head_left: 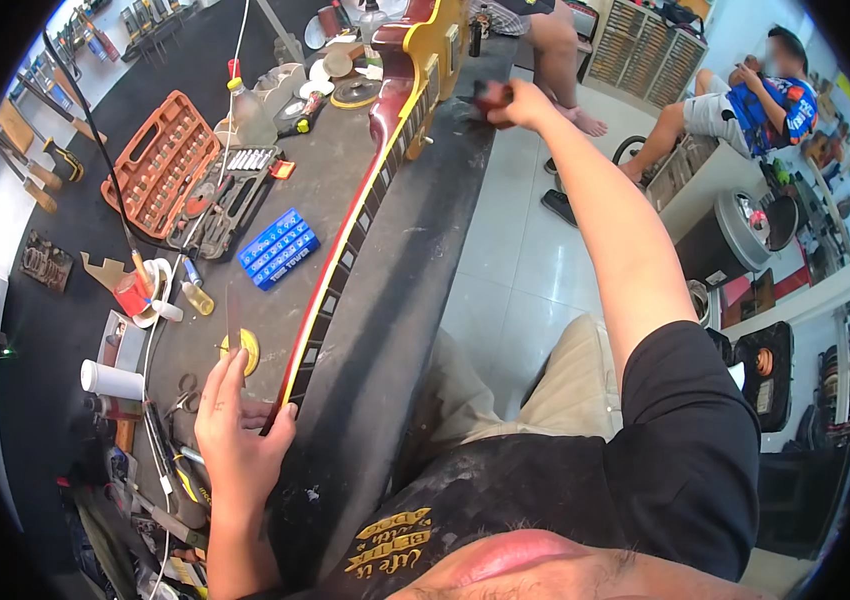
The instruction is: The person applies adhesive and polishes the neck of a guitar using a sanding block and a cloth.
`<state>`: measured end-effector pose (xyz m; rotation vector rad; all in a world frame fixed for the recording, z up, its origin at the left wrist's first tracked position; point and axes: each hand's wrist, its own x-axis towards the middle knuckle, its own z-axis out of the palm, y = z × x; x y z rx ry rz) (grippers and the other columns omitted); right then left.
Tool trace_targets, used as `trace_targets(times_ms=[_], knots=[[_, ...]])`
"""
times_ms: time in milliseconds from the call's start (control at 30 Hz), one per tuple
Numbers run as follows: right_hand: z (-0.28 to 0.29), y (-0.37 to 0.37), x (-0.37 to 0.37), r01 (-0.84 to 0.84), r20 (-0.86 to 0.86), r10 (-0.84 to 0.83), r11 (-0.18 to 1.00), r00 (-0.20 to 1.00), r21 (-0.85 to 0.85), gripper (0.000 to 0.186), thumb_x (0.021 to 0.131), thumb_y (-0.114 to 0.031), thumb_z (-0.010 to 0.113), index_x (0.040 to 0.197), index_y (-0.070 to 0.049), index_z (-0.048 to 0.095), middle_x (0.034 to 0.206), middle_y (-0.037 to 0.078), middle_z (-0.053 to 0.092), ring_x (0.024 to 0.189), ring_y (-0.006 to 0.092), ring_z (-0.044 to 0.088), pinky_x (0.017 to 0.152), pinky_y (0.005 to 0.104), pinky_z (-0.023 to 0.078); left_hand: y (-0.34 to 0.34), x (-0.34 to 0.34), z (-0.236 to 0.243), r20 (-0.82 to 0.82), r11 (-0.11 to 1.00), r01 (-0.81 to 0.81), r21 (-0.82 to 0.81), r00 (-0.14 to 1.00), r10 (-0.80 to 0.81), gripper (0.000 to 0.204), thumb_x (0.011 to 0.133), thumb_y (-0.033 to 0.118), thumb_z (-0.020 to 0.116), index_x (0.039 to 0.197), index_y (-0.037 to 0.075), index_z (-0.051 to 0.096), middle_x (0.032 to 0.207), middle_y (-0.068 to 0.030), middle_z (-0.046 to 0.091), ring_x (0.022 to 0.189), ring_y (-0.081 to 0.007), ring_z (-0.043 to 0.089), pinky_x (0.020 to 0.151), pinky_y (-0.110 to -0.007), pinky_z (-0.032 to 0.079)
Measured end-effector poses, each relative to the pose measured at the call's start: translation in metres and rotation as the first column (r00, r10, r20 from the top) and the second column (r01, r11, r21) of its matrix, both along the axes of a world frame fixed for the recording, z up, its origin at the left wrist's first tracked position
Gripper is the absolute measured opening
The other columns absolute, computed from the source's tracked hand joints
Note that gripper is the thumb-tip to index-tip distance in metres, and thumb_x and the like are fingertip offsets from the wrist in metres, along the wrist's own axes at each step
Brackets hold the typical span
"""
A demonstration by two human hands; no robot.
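Note:
A red-and-yellow electric guitar [393, 62] lies on its side along the grey bench, body at the far end, its long neck [325, 300] running toward me. My left hand [240, 430] is round the near end of the neck, thumb at the edge, index and middle fingers stretched upward. My right hand [520, 108] reaches to the bench edge beside the guitar body, closed on a small dark red-and-black object [488, 100] that I cannot make out clearly. A blue perforated holder [278, 248] and a yellow round item [250, 350] sit left of the neck.
Socket sets [160, 165], a bottle [250, 110], cables, scissors [183, 395] and a white cylinder [110, 378] crowd the bench [425, 260]. A seated person [765, 105] and another person's bare leg [555, 60] are beyond the bench, near a grey bin [720, 235].

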<state>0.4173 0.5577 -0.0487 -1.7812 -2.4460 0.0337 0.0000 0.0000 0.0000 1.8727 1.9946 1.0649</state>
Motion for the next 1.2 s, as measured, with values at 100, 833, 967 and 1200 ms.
trace_targets(times_ms=[100,833,967,1200], knots=[[-0.038,0.03,-0.001,0.006,-0.956,-0.119,0.993,0.269,-0.121,0.083,0.087,-0.04,0.102,0.151,-0.002,0.066,0.146,0.019,0.076,0.127,0.0345,0.076,0.112,0.0437,0.057,0.006,-0.004,0.002,0.06,1.0,0.005,0.015,0.998,-0.006,0.086,0.078,-0.017,0.084,0.16,-0.004,0.061,0.164,-0.0223,0.058,0.098,-0.0166,0.08,0.079,-0.03,0.071],[0.059,-0.121,-0.15,0.298,-0.704,0.698,0.649,0.133,0.7,0.045,0.094,-0.023,0.083,0.128,0.004,0.07,0.126,0.021,0.078,0.122,0.0355,0.077,0.103,0.0498,0.059,0.0,-0.002,0.003,0.013,1.0,-0.024,-0.002,1.0,0.024,0.085,0.077,-0.011,0.089,0.157,-0.001,0.064,0.161,-0.0224,0.062,0.092,-0.0166,0.081,0.08,-0.03,0.07],[0.132,-0.237,-0.267,-0.739,-0.366,0.865,0.49,0.344,0.462,0.046,0.098,-0.019,0.082,0.138,0.001,0.07,0.121,0.019,0.079,0.116,0.0308,0.077,0.1,0.0426,0.06,-0.009,-0.003,0.01,0.066,0.999,-0.019,-0.046,0.998,0.022,0.084,0.077,-0.009,0.09,0.157,0.0,0.065,0.16,-0.024,0.062,0.092,-0.0174,0.082,0.081,-0.032,0.07],[0.103,-0.234,-0.383,-0.576,0.54,0.756,0.642,0.37,-0.505,0.088,0.079,-0.061,0.1,0.147,-0.008,0.079,0.149,0.016,0.077,0.134,0.0385,0.074,0.113,0.0525,0.057,0.003,-0.004,0.001,0.094,0.999,-0.033,0.009,0.995,0.032,0.08,0.079,-0.012,0.091,0.154,-0.007,0.063,0.155,-0.0259,0.064,0.092,-0.0221,0.084,0.08,-0.033,0.073]])
